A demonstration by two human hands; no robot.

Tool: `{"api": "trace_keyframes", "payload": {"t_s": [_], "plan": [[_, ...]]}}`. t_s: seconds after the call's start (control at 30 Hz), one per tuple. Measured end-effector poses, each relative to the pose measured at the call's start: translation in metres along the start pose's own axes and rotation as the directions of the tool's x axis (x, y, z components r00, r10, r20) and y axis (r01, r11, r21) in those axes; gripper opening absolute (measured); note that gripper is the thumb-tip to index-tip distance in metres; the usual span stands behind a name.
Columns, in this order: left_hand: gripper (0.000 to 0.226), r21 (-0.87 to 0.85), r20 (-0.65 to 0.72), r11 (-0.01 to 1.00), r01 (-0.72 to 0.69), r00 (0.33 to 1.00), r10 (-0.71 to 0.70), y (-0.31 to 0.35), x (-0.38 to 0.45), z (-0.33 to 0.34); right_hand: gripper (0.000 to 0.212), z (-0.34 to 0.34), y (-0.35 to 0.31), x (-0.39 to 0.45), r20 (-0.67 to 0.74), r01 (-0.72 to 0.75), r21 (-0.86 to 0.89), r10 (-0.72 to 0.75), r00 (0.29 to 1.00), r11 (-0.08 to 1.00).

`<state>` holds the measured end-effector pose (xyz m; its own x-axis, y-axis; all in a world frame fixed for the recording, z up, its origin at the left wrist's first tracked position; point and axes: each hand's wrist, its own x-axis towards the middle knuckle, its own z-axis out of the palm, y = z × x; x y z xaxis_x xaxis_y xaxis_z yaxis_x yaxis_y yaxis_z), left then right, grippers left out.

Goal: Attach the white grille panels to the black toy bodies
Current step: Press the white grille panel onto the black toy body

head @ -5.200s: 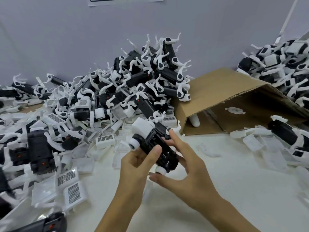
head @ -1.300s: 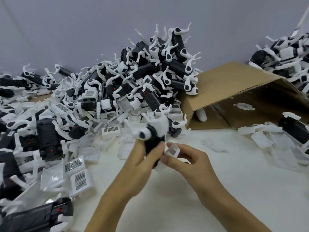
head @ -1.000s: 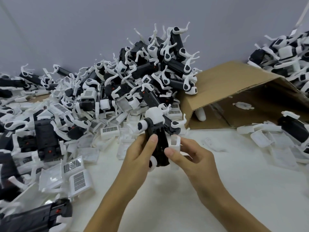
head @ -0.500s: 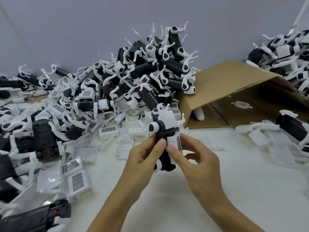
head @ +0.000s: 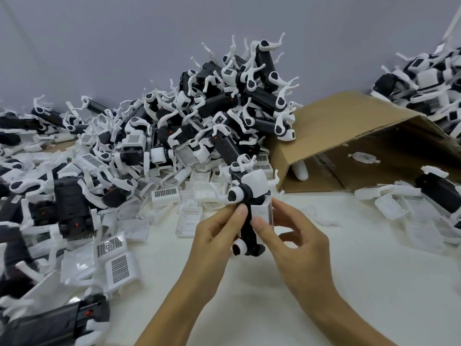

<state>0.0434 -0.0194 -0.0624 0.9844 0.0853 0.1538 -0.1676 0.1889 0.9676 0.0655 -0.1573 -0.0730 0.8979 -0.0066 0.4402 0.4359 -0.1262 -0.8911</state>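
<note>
The black toy body (head: 247, 231) and white grille panel (head: 262, 212) look like smooth, faintly glossy plastic, the box (head: 349, 126) is matt brown corrugated cardboard, and the table (head: 249, 295) looks matt white.

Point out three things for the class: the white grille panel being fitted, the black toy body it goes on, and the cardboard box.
white grille panel (head: 261, 214): head view, its plain side face.
black toy body (head: 247, 239): head view, its lower black section.
cardboard box (head: 341, 118): head view, its top flap.

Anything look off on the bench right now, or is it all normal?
The cardboard box lies tipped on its side, open toward the table, with a few white parts loose inside. Otherwise only heaped parts; both hands hold the black toy body normally.
</note>
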Motion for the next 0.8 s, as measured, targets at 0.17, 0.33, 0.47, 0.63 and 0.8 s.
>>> {"api": "trace_keyframes", "payload": {"t_s": [0.17,0.33,0.47,0.63,0.8], "plan": [[0.033,-0.014,0.019,1.000,0.000,1.000,0.000,-0.002,0.001,0.004,0.042,0.000,-0.003,-0.003,-0.075,0.124,-0.128,-0.135,0.988,0.984],[0.032,-0.222,0.032,0.975,0.012,0.999,-0.005,0.003,0.000,0.009,0.039,0.000,-0.006,-0.004,-0.126,0.085,-0.007,-0.086,0.988,0.996],[0.030,-0.206,0.014,0.978,0.017,1.000,-0.014,0.002,-0.001,0.010,0.041,0.000,-0.006,-0.003,-0.046,0.068,-0.022,-0.069,0.997,0.997],[0.032,-0.051,-0.011,0.999,-0.015,1.000,0.014,0.002,-0.002,0.003,0.041,-0.004,-0.004,0.002,0.033,-0.002,0.007,0.002,0.999,1.000],[0.041,0.095,-0.066,0.995,-0.017,0.998,0.023,-0.001,-0.002,0.003,0.039,0.000,-0.002,-0.002,0.162,0.045,-0.078,-0.032,0.986,0.996]]}}
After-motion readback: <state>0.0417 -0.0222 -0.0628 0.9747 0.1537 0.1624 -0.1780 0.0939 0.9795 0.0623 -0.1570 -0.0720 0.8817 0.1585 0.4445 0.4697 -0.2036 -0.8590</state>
